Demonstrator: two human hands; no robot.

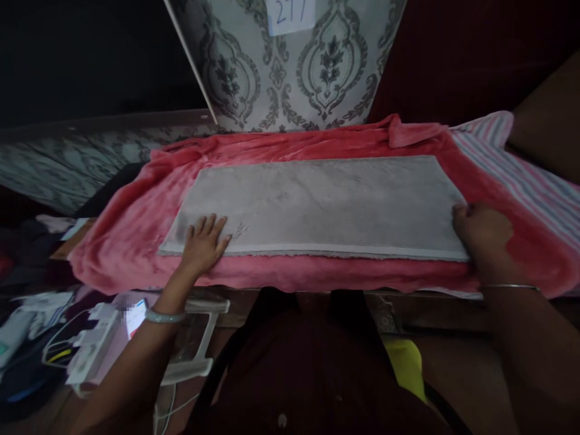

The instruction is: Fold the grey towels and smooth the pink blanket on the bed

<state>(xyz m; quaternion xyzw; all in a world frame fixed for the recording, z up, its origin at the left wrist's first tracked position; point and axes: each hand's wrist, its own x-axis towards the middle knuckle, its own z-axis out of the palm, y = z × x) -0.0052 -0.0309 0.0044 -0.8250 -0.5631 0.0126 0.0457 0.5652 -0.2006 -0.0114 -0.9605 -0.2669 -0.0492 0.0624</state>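
Observation:
A grey folded towel (317,202) lies flat and long across a red plush blanket (122,235). Its layered edge runs along the side nearest me, with a small embroidered mark towards the left. My left hand (202,246) rests on the towel's near left part, palm down and fingers spread. At the right end, my right hand (484,232) is closed on the towel's edge, fingers curled; the exact grip is partly hidden.
A striped cloth (521,175) lies at the right. Patterned wall (278,72) and a dark screen (99,60) stand behind. Down left are a power strip (93,350), a lit phone (136,315), cables and a white frame (203,338). Something yellow (405,365) lies below.

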